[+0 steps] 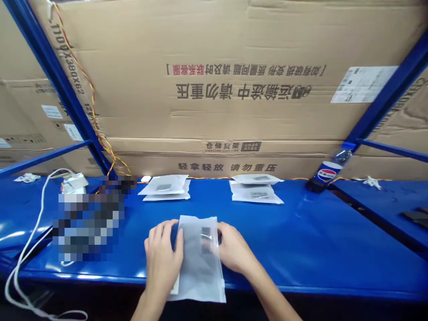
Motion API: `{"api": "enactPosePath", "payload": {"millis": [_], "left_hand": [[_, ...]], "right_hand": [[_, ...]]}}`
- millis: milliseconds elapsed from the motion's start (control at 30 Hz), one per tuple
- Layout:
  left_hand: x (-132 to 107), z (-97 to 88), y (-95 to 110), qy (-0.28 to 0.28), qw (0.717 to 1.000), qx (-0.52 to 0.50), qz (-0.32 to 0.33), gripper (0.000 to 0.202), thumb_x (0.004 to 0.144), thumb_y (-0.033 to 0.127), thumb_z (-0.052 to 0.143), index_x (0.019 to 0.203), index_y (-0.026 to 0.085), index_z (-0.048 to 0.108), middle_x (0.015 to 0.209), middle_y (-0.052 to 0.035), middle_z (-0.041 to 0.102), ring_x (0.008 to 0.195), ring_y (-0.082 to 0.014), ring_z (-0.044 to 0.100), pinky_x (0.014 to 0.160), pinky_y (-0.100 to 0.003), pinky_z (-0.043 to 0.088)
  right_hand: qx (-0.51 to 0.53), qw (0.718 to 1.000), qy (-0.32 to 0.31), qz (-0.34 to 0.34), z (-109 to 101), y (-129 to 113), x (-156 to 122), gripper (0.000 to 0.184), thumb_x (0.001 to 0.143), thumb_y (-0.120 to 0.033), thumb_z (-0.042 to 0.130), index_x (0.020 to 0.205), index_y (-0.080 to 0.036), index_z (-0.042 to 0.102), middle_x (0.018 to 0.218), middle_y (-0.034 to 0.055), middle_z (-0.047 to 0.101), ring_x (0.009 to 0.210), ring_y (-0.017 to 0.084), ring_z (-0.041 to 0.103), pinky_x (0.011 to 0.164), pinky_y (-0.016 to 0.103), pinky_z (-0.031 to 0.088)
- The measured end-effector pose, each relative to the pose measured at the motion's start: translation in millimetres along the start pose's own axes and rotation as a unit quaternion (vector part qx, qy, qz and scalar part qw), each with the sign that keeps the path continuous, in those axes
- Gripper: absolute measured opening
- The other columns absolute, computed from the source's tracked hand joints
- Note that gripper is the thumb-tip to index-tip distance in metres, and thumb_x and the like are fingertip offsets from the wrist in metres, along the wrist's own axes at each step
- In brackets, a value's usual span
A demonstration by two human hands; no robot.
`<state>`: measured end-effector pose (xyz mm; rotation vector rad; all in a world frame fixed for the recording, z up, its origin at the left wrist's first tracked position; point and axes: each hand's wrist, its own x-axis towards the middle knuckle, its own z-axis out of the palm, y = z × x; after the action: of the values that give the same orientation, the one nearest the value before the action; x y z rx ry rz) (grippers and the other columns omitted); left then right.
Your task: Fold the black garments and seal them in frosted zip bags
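A frosted plastic zip bag point(197, 263) with a dark printed label lies at the front of the blue shelf, its lower end over the front edge. My left hand point(162, 252) grips the bag's left side, thumb on top along that edge. A pale strip point(175, 286) shows beside the bag below this hand; what it belongs to I cannot make out. On the zip side, my right hand point(236, 249) holds the bag's right edge, its fingertips partly hidden. Something dark shows by the right thumb.
Similar bags lie stacked at back left point(163, 186) and back right point(257, 191). A Pepsi bottle point(329, 169) leans near the right post. White cable point(20, 267) and a pixelated patch are at left. Cardboard point(214, 120) walls the back.
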<state>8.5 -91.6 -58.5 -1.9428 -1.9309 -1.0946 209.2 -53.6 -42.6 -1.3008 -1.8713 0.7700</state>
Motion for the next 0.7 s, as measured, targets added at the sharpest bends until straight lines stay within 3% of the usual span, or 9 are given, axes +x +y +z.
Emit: {"api": "enactPosePath", "payload": {"millis": [67, 133, 233, 300, 367, 467, 533, 633, 700], "left_hand": [[2.6, -1.1, -12.8, -0.035, 0.997, 0.025, -0.067, 0.037, 0.102, 0.045, 0.051, 0.115, 0.020, 0.074, 0.121, -0.0163, 0.075, 0.115, -0.0387, 0.066, 0.091, -0.056, 0.054], [5.7, -4.3, -16.2, -0.083, 0.992, 0.010, -0.093, 0.039, 0.101, 0.051, 0.048, 0.103, 0.022, 0.075, 0.119, -0.0146, 0.076, 0.118, -0.0397, 0.065, 0.093, -0.058, 0.052], [12.9, -12.9, -15.3, -0.122, 0.986, -0.042, -0.106, 0.039, 0.100, 0.052, 0.046, 0.085, 0.024, 0.069, 0.096, -0.0085, 0.078, 0.098, -0.0320, 0.072, 0.081, -0.044, 0.055], [18.6, -20.0, -20.5, -0.123, 0.982, -0.054, -0.131, 0.036, 0.100, 0.051, 0.045, 0.083, 0.025, 0.064, 0.075, -0.0031, 0.072, 0.073, -0.0249, 0.071, 0.066, -0.033, 0.050], [24.0, -26.8, -33.7, -0.103, 0.982, -0.016, -0.158, 0.034, 0.100, 0.050, 0.043, 0.085, 0.025, 0.061, 0.063, 0.0003, 0.066, 0.059, -0.0227, 0.066, 0.056, -0.030, 0.042], [30.4, -33.5, -58.9, -0.078, 0.978, 0.087, -0.174, 0.033, 0.100, 0.049, 0.042, 0.093, 0.025, 0.063, 0.063, -0.0017, 0.065, 0.059, -0.0280, 0.066, 0.054, -0.032, 0.039], [32.7, -34.9, -67.0, -0.052, 0.978, 0.129, -0.155, 0.037, 0.100, 0.049, 0.042, 0.105, 0.021, 0.066, 0.074, -0.0075, 0.071, 0.070, -0.0330, 0.070, 0.058, -0.037, 0.047], [31.3, -30.8, -50.3, 0.060, 0.986, 0.141, -0.061, 0.049, 0.102, 0.047, 0.042, 0.127, 0.010, 0.064, 0.103, -0.0197, 0.075, 0.094, -0.0387, 0.071, 0.078, -0.049, 0.057], [25.8, -22.2, -22.0, 0.108, 0.990, 0.093, 0.013, 0.043, 0.106, 0.041, 0.043, 0.130, 0.011, 0.064, 0.113, -0.0202, 0.075, 0.102, -0.0376, 0.071, 0.088, -0.053, 0.058]], "right_hand": [[0.088, 0.996, -0.021, 0.019, 11.9, -7.1, 1.4, 0.008, 0.074, -0.026, 0.073, 0.080, -0.023, 0.069, 0.084, 0.0037, 0.076, 0.076, 0.022, 0.070, 0.065, 0.029, 0.054], [0.213, 0.973, -0.039, 0.076, 24.3, -10.3, 2.0, 0.014, 0.073, -0.028, 0.071, 0.080, -0.023, 0.059, 0.077, 0.0004, 0.071, 0.061, 0.018, 0.066, 0.053, 0.027, 0.052], [0.328, 0.931, 0.014, 0.158, 32.0, -5.1, -1.4, 0.031, 0.073, -0.036, 0.070, 0.091, -0.026, 0.048, 0.072, -0.0070, 0.064, 0.038, 0.013, 0.053, 0.033, 0.023, 0.039], [0.337, 0.923, 0.084, 0.164, 25.4, 5.8, -7.7, 0.041, 0.076, -0.040, 0.071, 0.108, -0.026, 0.048, 0.081, -0.0058, 0.066, 0.038, 0.012, 0.054, 0.032, 0.024, 0.041], [0.274, 0.938, 0.155, 0.148, 11.5, 21.1, -17.1, 0.042, 0.084, -0.042, 0.067, 0.119, -0.025, 0.050, 0.086, -0.0024, 0.067, 0.044, 0.014, 0.059, 0.036, 0.025, 0.046], [0.026, 0.969, 0.231, 0.089, -9.7, 42.1, -33.5, 0.027, 0.094, -0.043, 0.059, 0.114, -0.025, 0.059, 0.084, 0.0032, 0.067, 0.051, 0.018, 0.062, 0.041, 0.028, 0.047], [-0.158, 0.948, 0.276, 0.019, -15.7, 46.6, -42.7, 0.031, 0.097, -0.048, 0.058, 0.114, -0.022, 0.064, 0.098, 0.0138, 0.070, 0.070, 0.027, 0.070, 0.050, 0.035, 0.053], [-0.286, 0.908, 0.297, -0.074, -8.9, 36.6, -48.4, 0.060, 0.095, -0.062, 0.063, 0.134, -0.017, 0.061, 0.131, 0.0251, 0.064, 0.111, 0.042, 0.066, 0.073, 0.049, 0.060], [-0.280, 0.918, 0.262, -0.101, 0.6, 26.0, -45.7, 0.064, 0.093, -0.060, 0.068, 0.141, -0.019, 0.059, 0.130, 0.0215, 0.066, 0.115, 0.041, 0.064, 0.082, 0.050, 0.059]]}}
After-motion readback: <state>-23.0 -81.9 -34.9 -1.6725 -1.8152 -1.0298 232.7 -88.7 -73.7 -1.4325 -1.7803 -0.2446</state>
